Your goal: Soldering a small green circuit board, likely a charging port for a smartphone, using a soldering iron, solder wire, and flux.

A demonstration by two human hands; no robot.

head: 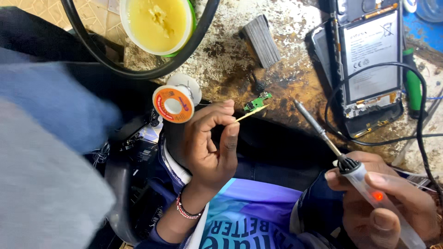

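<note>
My left hand (210, 143) pinches a thin yellow stick (253, 112) between thumb and fingers; its tip touches a small green circuit board (257, 102) lying on the stained bench. My right hand (383, 203) grips a soldering iron (355, 170) with a clear handle and a lit red light. The iron's metal tip (295, 103) points toward the board from the right, a short gap away.
A solder spool (175, 102) sits left of the board. A tub of yellow flux (158, 20) stands behind a black ring-shaped cable. An opened phone (369, 60) with exposed battery lies at the right, a green-handled tool (413, 83) beside it. A grey block (262, 40) lies behind.
</note>
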